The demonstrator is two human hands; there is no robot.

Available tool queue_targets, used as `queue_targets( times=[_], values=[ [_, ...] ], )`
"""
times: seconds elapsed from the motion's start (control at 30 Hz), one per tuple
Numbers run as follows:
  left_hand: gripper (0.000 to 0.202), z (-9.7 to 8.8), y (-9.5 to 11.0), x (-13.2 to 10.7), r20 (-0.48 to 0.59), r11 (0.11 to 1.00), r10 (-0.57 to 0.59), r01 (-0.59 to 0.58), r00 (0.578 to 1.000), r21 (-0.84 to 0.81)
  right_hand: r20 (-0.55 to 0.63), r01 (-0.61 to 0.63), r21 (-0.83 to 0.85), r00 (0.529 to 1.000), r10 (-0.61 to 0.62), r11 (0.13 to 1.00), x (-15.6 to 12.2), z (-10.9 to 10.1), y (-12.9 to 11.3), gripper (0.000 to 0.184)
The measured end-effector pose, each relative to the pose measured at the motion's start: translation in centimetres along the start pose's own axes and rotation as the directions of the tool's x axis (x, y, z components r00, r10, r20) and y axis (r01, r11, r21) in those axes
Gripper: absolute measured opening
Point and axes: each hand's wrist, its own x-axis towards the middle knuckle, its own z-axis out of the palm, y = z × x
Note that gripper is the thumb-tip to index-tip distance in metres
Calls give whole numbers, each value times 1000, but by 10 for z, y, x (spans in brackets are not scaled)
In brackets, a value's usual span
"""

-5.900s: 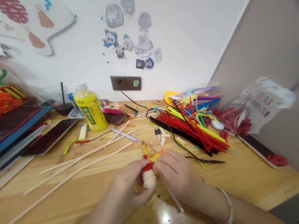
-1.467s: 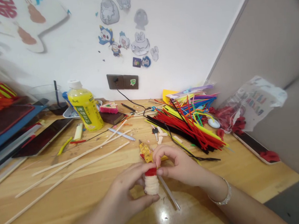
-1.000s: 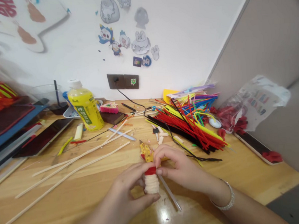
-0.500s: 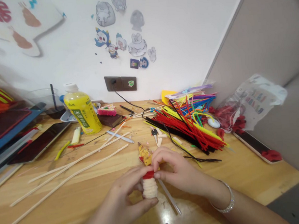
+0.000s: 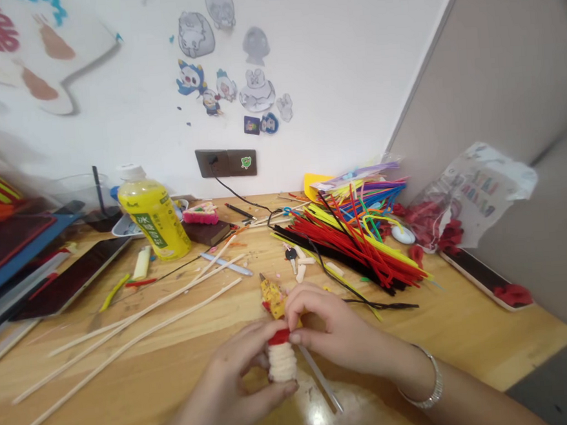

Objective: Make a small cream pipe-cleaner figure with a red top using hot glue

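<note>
Between the fingers and thumb of my left hand (image 5: 241, 377) is a cream-coloured coil of pipe cleaner (image 5: 282, 363) with a red top (image 5: 279, 337). My right hand (image 5: 327, 323) pinches at the edge of that red top, thumb and forefinger together. Whatever strand lies in this pinch is too small to make out. Just behind my hands is a yellow tool with a dark pointed tip (image 5: 271, 295), which looks like a hot glue gun, partly hidden by my right hand. A clear stick (image 5: 320, 378) slants out below my right hand across the table.
Red, black and yellow pipe cleaners (image 5: 349, 247) lie heaped at the back right. Long cream strips (image 5: 128, 346) spread over the left side, near a yellow drink bottle (image 5: 155, 215). A key (image 5: 291, 256) lies ahead, a phone (image 5: 482, 279) at the right edge, a tablet (image 5: 69, 282) at left.
The view has shifted slightly, so most things sit a little lower and further left. Both hands keep nearly the same grip on the coil.
</note>
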Motion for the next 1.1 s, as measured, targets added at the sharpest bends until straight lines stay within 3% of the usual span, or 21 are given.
queue_targets(
  times=[1.1],
  values=[
    [56, 1, -3, 0, -60, 995, 86, -89, 995, -51, 7, -10, 12, 1000, 10, 1000, 1, 1, -2, 12]
  ],
)
